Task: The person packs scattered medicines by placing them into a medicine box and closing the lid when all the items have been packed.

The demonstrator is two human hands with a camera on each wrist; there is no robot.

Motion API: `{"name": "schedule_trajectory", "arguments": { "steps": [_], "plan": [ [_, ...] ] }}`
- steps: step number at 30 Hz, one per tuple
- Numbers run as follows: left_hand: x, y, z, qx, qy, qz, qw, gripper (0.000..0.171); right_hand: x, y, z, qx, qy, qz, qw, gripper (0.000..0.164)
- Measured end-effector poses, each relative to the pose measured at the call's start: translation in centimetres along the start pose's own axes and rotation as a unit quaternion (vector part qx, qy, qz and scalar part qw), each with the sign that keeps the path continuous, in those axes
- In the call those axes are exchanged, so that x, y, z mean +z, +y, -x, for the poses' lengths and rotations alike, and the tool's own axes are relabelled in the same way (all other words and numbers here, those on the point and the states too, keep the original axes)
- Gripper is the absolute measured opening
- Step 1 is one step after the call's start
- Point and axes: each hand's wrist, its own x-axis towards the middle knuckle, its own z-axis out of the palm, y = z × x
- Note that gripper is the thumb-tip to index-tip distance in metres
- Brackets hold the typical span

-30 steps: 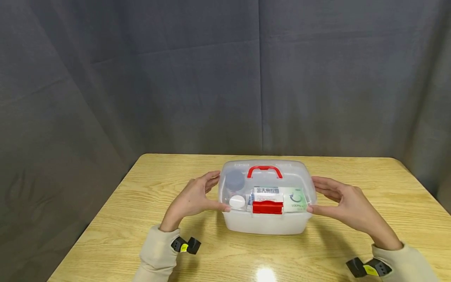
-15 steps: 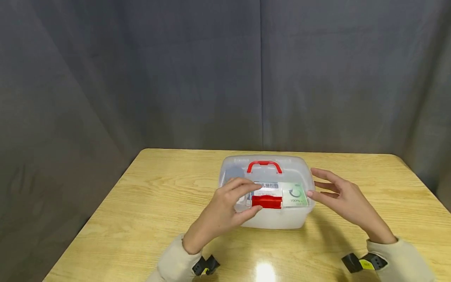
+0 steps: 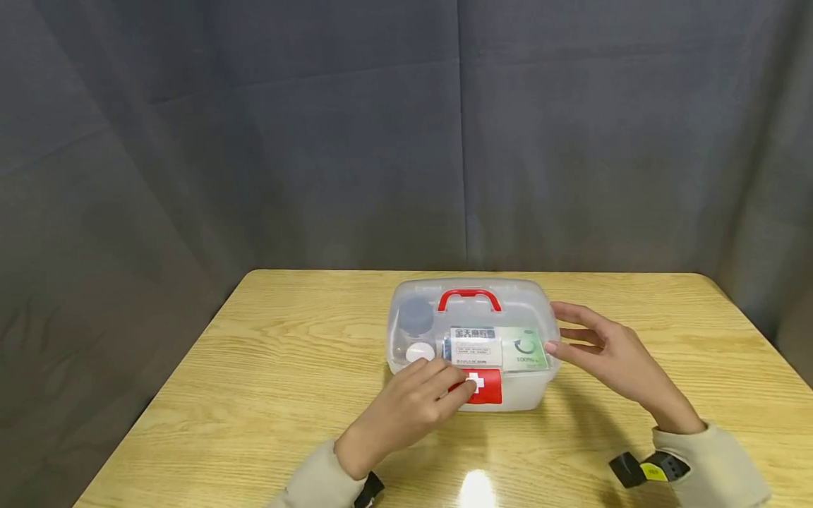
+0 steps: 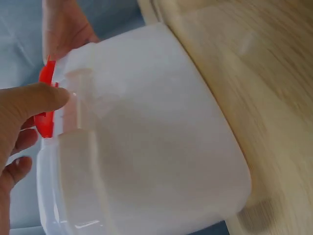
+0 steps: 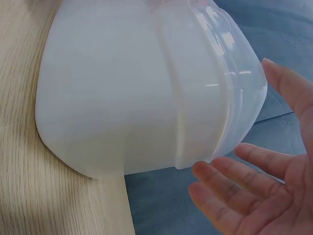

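Observation:
A translucent plastic first-aid box (image 3: 524,392) stands on the table with its clear lid down. On its front, the red latch (image 3: 490,389) displays a white cross. My left hand (image 3: 409,408) is at this latch; in the left wrist view the thumb overlaps the red latch (image 4: 46,125) and the curled fingers are behind it. At the right end of the box is my right hand (image 3: 612,356), its thumb by the lid's edge and its fingers spread along the side. Through the lid I see a white-and-green carton (image 3: 476,349), a grey-blue cap (image 3: 416,316) and a white cap (image 3: 420,351).
A red carrying handle (image 3: 470,293) is fixed on the lid. Beneath everything is a wooden table (image 3: 273,367) with rounded far corners, and a dark grey curtain (image 3: 356,141) hangs behind it.
My left hand has left the box's left end and come across to the front latch. The latch now hangs lower, with its cross showing. The right hand stays at the right end.

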Motion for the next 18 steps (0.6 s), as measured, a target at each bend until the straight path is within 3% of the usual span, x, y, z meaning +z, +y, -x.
{"name": "schedule_trajectory", "arguments": {
  "steps": [3, 6, 9, 12, 15, 17, 18],
  "plan": [
    [0.3, 0.3, 0.3, 0.011, -0.020, -0.066, 0.9975, 0.028, 0.1, 0.0, 0.1, 0.002, -0.004, -0.003, 1.000, 0.060],
    [0.9, 0.7, 0.5, 0.000, -0.028, -0.101, 0.9945, 0.031, 0.2, 0.2, 0.2, 0.003, -0.005, -0.004, 1.000, 0.059],
    [1.6, 0.9, 0.6, -0.040, -0.023, -0.117, 0.9921, 0.035, 0.2, 0.3, 0.3, 0.004, -0.004, 0.000, 1.000, 0.059],
    [2.3, 0.9, 0.4, -0.090, -0.024, -0.118, 0.9886, 0.056, 0.0, 0.5, 0.4, 0.007, 0.000, 0.005, 1.000, 0.059],
    [2.4, 0.7, 0.2, -0.132, -0.052, -0.054, 0.9884, 0.076, 0.0, 0.6, 0.6, 0.008, 0.004, 0.012, 1.000, 0.059],
    [2.0, 0.2, 0.1, -0.165, -0.063, 0.040, 0.9836, 0.081, 0.0, 0.6, 0.6, -0.002, 0.013, 0.023, 1.000, 0.058],
    [1.6, -0.1, 0.0, -0.187, -0.061, 0.096, 0.9758, 0.080, 0.0, 0.6, 0.6, -0.014, 0.026, 0.028, 0.999, 0.056]
  ]
}}
